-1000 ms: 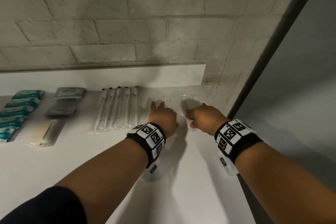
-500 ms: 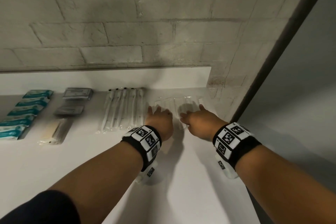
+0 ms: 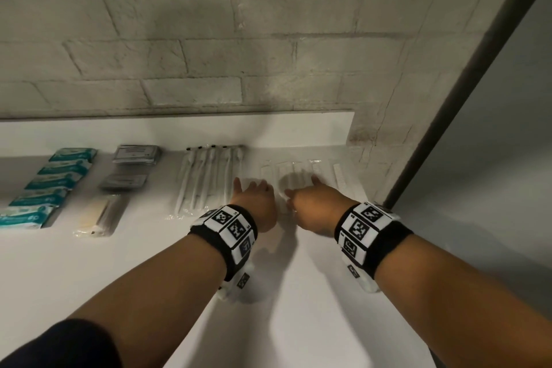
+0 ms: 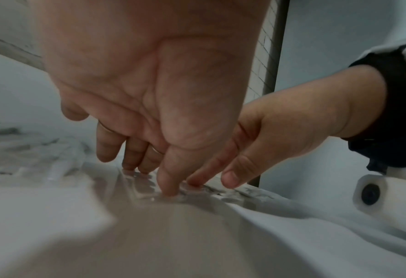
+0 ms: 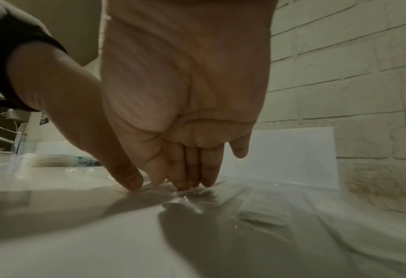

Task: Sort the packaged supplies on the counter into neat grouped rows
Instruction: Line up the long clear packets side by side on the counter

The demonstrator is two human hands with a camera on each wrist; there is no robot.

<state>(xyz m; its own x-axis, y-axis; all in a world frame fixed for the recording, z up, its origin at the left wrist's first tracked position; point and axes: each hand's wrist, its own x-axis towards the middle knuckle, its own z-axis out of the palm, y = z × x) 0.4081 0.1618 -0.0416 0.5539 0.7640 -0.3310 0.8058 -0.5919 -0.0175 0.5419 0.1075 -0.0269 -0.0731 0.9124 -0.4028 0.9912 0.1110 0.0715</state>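
Clear flat packets (image 3: 316, 169) holding white combs lie side by side at the counter's right end, near the wall. My left hand (image 3: 255, 194) and right hand (image 3: 307, 197) rest on them close together, with straight fingers pressing down. In the left wrist view the left hand (image 4: 149, 169) touches the crinkled clear packets (image 4: 144, 190) with its fingertips, and the right hand (image 4: 220, 175) is just beside it. The right wrist view shows the right hand (image 5: 187, 180) with fingertips on the clear packets (image 5: 220, 203). The near ends of the packets are hidden under both hands.
On the white counter (image 3: 283, 293), from left to right, lie a row of teal packets (image 3: 47, 182), grey foil packets (image 3: 134, 154), a clear pack of wooden sticks (image 3: 98, 215) and long white wrapped sticks (image 3: 209, 176). A brick wall (image 3: 209, 69) backs the counter. The counter's right edge (image 3: 379, 203) is close.
Both hands have slid left on the clear packets, closer to the row of white sticks. The right hand's fingers have flattened out.
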